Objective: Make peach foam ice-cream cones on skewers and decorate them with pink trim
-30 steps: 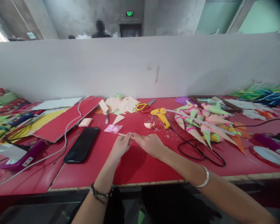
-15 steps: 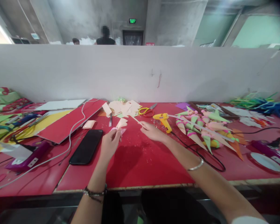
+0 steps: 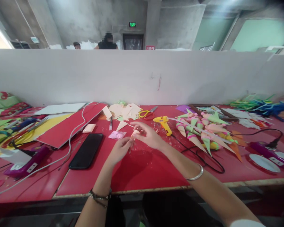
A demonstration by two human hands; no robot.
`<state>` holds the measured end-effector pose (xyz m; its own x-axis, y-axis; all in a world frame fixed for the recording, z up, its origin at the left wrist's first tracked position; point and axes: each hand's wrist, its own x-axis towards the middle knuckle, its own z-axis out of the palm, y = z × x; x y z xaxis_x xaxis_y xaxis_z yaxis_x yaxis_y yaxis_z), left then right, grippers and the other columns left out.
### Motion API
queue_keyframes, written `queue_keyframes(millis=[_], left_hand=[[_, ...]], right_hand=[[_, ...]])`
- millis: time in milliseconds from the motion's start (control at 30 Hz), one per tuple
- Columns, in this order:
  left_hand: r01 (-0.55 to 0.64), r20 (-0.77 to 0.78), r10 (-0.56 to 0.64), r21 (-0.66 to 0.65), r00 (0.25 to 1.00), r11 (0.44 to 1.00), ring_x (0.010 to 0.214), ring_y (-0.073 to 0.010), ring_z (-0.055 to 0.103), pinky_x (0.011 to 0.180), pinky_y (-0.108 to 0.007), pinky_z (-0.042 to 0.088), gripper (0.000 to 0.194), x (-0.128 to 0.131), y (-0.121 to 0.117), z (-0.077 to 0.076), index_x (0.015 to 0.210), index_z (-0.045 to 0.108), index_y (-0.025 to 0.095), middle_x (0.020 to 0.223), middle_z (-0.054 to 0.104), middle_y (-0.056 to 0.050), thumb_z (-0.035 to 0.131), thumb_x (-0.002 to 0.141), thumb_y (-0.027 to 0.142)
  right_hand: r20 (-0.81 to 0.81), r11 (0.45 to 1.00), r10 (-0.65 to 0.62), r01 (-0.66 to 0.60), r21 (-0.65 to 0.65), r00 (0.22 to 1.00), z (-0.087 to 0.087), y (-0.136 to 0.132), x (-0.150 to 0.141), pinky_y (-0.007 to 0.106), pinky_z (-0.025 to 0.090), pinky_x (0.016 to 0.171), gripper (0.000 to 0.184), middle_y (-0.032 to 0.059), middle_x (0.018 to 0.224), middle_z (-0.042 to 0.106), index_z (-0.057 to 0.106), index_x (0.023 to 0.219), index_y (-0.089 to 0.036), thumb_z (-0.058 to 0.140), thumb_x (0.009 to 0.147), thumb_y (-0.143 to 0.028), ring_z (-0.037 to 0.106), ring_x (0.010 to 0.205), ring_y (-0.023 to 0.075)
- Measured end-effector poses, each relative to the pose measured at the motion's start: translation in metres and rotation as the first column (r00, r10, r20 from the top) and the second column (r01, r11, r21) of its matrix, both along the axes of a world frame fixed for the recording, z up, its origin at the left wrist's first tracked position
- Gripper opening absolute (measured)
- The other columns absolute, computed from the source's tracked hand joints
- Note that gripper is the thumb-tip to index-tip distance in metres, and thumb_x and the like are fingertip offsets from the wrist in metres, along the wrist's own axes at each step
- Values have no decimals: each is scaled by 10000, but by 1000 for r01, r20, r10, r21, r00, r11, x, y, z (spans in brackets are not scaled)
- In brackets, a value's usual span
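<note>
My left hand (image 3: pixel 120 150) is closed in a pinch on a small peach piece (image 3: pixel 135 134), probably paper, partly hidden by fingers. My right hand (image 3: pixel 148 136) meets it from the other side, its fingers curled around the same piece. A thin pale stick (image 3: pixel 130 125) juts out to the left from my right fingers. Left of the hands lies a small pink packet (image 3: pixel 117 135), shiny like plastic. Just beyond it rests a pointed peach paper cutout (image 3: pixel 121 126).
A yellow glue gun (image 3: pixel 164 124) lies right of my hands, near a heap of peach, green and pink cones (image 3: pixel 203 127). Yellow-handled scissors (image 3: pixel 145 113), peach paper cutouts (image 3: pixel 124 111) and a cutter knife (image 3: pixel 110 123) lie behind. A black phone (image 3: pixel 86 151) sits left.
My left hand has moved right, leaving the pink packet and a peach cutout on the table. My right hand has shifted slightly left, bringing both hands together at the peach piece.
</note>
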<state>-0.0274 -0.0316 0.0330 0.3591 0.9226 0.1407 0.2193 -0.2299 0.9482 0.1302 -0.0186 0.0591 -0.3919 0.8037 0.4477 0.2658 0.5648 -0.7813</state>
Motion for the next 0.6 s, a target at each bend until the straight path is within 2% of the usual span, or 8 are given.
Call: queue_keyframes(millis=[100, 200, 433, 600], left_hand=[[-7, -63, 8, 17, 998, 1000, 457, -80, 422, 488, -212, 332, 315, 4, -2, 0, 583, 463, 154, 497, 462, 34, 415, 781, 395], [-118, -101, 128, 94, 987, 989, 459, -81, 410, 488, -207, 319, 269, 6, -2, 1, 588, 472, 158, 475, 435, 50, 435, 764, 358], [-332, -127, 372, 253, 920, 908, 572, -112, 499, 560, -219, 368, 204, 4, 0, -5, 683, 568, 153, 623, 576, 3, 492, 728, 337], [-359, -139, 407, 277, 903, 891, 641, -133, 543, 605, -231, 391, 201, 2, -1, -5, 726, 597, 155, 710, 630, -18, 496, 731, 329]], right_hand=[[90, 995, -46, 38, 90, 995, 2, -5, 8, 245, 418, 725, 188, 18, 878, 527, 591, 937, -201, 523, 764, -231, 507, 800, 109], [101, 992, -99, 90, 89, 990, -1, -6, 16, 244, 421, 700, 165, 28, 865, 563, 597, 897, -179, 519, 769, -246, 526, 781, 116], [73, 998, -51, 54, -42, 996, -11, -10, 23, 258, 432, 771, 170, 44, 900, 620, 589, 891, -152, 492, 761, -202, 563, 821, 118], [117, 991, -57, 70, -112, 992, -20, -11, 22, 268, 443, 744, 219, 53, 883, 625, 584, 924, -143, 537, 727, -228, 565, 787, 124]])
